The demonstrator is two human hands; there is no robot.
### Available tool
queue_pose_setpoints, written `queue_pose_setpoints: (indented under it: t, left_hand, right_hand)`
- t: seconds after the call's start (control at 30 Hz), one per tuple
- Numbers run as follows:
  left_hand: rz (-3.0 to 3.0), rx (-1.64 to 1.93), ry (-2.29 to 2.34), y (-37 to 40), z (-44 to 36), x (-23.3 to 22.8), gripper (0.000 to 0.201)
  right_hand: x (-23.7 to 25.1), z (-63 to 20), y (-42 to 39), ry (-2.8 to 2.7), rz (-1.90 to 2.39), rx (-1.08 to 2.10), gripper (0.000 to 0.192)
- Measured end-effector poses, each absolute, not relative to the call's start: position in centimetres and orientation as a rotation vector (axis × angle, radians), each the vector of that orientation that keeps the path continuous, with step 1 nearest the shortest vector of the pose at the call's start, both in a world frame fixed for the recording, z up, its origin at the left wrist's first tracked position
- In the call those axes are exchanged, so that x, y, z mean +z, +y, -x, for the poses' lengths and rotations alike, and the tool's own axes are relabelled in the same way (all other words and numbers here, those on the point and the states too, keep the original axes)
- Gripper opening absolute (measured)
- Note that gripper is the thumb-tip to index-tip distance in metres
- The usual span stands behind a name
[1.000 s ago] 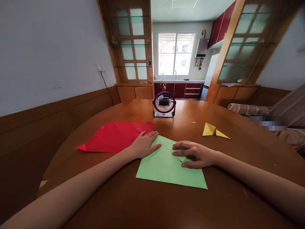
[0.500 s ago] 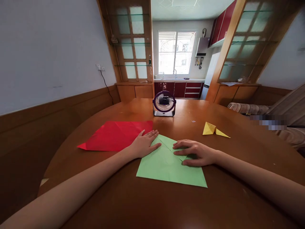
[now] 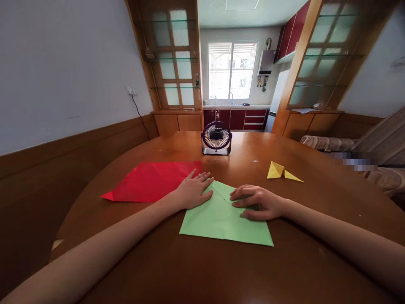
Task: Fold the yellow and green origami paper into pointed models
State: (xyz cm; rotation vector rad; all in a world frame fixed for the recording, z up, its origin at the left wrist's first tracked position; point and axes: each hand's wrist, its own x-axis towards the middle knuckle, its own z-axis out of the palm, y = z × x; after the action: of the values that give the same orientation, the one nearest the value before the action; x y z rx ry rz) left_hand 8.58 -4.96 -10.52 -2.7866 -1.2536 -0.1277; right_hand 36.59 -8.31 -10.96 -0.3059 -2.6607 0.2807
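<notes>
A green sheet of paper point(image 3: 218, 223) lies on the table in front of me, its upper right edge folded over in a slanting flap. My left hand point(image 3: 194, 190) rests on its upper left corner, fingers spread and flat. On the right side, my right hand point(image 3: 257, 202) presses the folded flap, fingers apart and slightly curled. Part of the flap is hidden beneath that hand. A red sheet of paper point(image 3: 148, 181) lies to the left, its right part close by and partly behind my left hand. To the right sits a folded yellow paper piece point(image 3: 276, 170) with a pointed tail.
A small purple desk fan point(image 3: 216, 138) stands upright toward the far side of the round wooden table point(image 3: 177, 274). Beyond the table's right edge is a striped sofa point(image 3: 329, 142). Wooden cabinets and a kitchen with a window are in the background.
The whole view has shifted slightly. My left fingers have edged a little along the green paper's top corner, while my right hand stays on the flap, which appears to lie flatter.
</notes>
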Motion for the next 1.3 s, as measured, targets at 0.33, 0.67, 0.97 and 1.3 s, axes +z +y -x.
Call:
queue_pose_setpoints:
  t: [0.33, 0.67, 0.97, 1.3]
  left_hand:
    - [2.991, -0.164, -1.213, -6.1, -12.0, -10.9, 0.065]
    - [3.014, -0.126, -1.214, -6.4, -11.9, -11.0, 0.064]
    - [3.055, -0.141, -1.19, -6.4, -11.8, -10.9, 0.056]
    - [3.122, -0.148, -1.067, -5.2, -10.7, -10.5, 0.05]
  right_hand:
    - [-10.8, -36.4, -8.4, -2.656, 0.28, 0.275, 0.037]
    - [-10.9, -36.4, -8.4, -2.662, 0.291, 0.218, 0.036]
    - [-10.9, -36.4, -8.4, -2.658, 0.279, 0.207, 0.036]
    - [-11.0, -36.5, -8.4, -2.654, 0.303, 0.242, 0.036]
